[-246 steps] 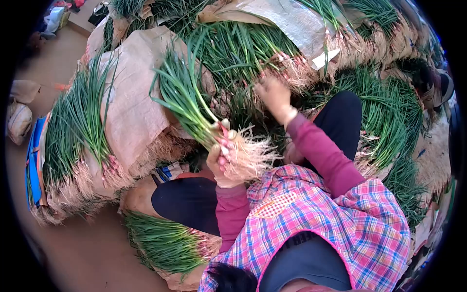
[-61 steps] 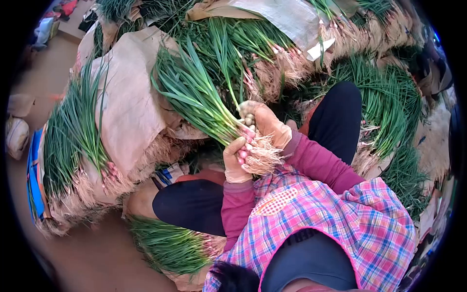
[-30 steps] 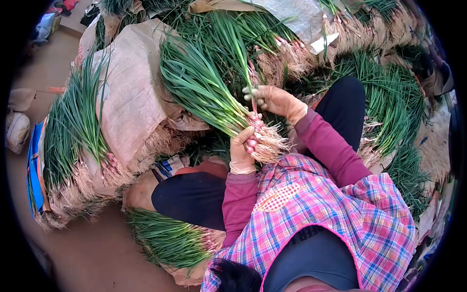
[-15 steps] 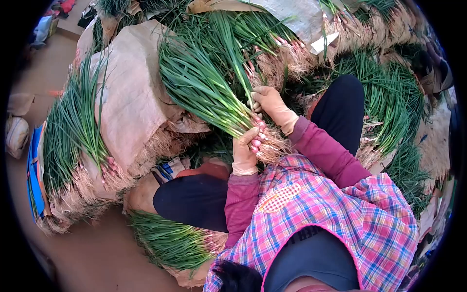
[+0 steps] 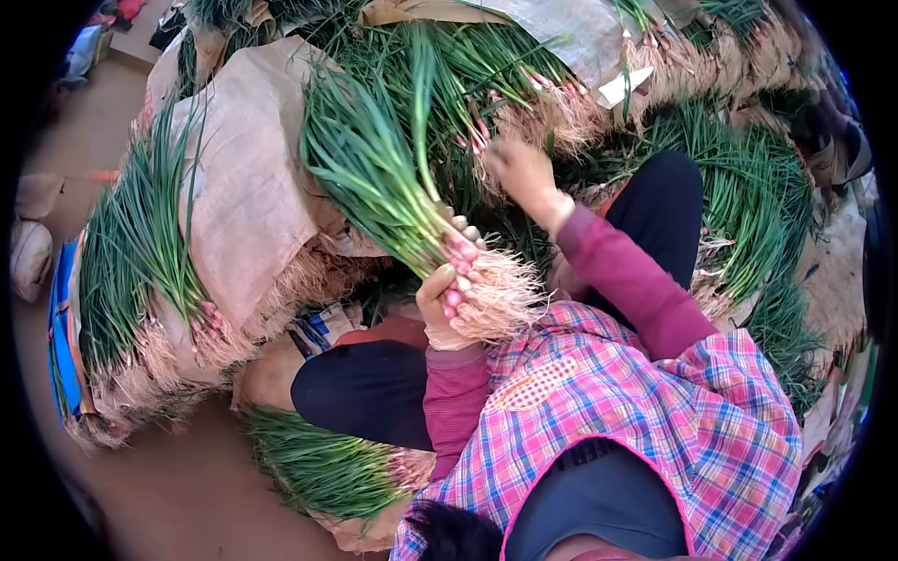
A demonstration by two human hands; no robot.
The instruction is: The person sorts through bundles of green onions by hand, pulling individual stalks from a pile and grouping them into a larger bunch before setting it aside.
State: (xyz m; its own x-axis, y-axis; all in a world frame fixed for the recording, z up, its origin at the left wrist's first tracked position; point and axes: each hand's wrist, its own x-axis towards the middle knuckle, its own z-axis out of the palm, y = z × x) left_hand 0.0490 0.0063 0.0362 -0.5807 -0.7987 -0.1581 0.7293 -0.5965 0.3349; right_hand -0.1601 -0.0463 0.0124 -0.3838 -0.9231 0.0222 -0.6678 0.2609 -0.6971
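A thick bunch of spring onions [image 5: 374,178] slants across the middle, its green leaves up and left, its pink bulbs and pale roots toward my lap. My left hand [image 5: 438,304], gloved, is wrapped round it just above the bulbs, with fingertips showing on the far side. My right hand [image 5: 526,178], also gloved and blurred by motion, is up and right of the bunch. Its fingers are right by the bulbs and roots of the spring onion pile [image 5: 449,93] behind; I cannot tell whether they grip anything.
Brown paper [image 5: 253,140] covers a heap at left, with loose spring onions [image 5: 140,252] beside it. More spring onions lie at right [image 5: 748,206] and below my knee [image 5: 323,463]. A white paper scrap [image 5: 625,87] lies by the upper roots. Brown floor [image 5: 187,496] shows lower left.
My right hand has moved away from the bunch, up toward the pile. My left hand has shifted slightly left and down with the bunch, its bulbs and roots now more exposed.
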